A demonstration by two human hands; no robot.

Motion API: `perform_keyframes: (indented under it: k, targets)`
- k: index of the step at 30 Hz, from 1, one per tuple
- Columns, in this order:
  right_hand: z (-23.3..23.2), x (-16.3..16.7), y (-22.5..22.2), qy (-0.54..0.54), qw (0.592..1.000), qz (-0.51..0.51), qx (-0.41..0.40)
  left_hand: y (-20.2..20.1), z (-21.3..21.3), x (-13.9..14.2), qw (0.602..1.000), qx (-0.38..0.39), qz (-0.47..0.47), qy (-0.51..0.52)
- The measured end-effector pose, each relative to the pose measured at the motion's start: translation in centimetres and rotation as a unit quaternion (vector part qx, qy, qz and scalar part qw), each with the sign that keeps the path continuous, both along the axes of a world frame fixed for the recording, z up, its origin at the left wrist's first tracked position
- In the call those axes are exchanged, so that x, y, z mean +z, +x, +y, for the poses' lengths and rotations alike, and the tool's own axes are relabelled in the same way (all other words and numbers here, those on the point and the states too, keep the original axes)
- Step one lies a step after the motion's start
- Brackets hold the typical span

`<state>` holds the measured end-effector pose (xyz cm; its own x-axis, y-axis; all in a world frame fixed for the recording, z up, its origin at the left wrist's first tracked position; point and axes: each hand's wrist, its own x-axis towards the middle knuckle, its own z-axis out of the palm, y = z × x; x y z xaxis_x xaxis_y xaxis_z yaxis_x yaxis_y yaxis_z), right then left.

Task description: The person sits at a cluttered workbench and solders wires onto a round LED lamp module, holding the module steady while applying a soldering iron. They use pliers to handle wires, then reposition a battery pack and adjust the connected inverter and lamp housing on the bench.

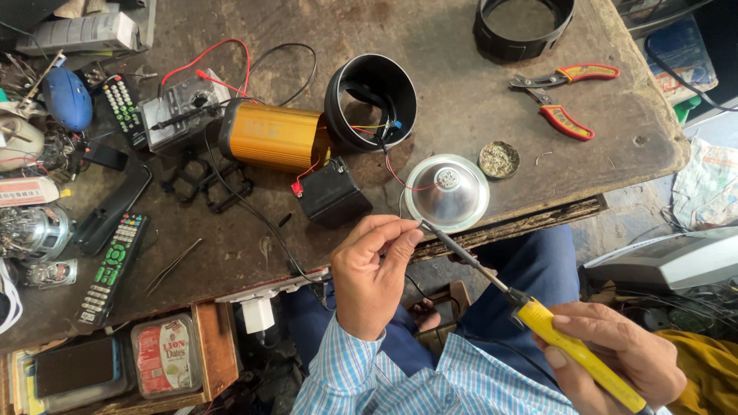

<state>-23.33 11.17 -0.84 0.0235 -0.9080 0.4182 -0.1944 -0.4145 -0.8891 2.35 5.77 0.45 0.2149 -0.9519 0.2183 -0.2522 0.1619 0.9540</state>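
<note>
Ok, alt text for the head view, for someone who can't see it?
Right hand holds a yellow soldering iron, its tip at the left hand fingertips beside a silver reflector dish on a cluttered workbench.

1. A worn, stained, dark brown wooden workbench fills most of the view, its near edge chipped and splintered.
2. Low on the left, a wooden drawer or shelf sits open under the bench.
3. At the far right, grey floor shows beside the bench.
4. Light is even and soft, with faint shadows.
</note>
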Motion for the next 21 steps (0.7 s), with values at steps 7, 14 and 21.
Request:
perform_keyframes:
  k: [7, 14, 21]
  targets:
    - [-0.12, -0.23, -0.05, 0.001, 1.0, -0.011, 0.003, -0.07, -0.06, -0.22, 1.0, -0.004, 0.016, 0.005]
    - [0.13, -0.34, 0.06, 0.007, 1.0, -0.001, -0.005, -0.04, -0.05, -0.38, 1.0, -0.002, 0.014, 0.004]
    - [-0.32, -0.3, -0.17, -0.013, 1.0, 0.004, 0.014, 0.03, -0.1, -0.52, 1.0, -0.004, 0.009, 0.006]
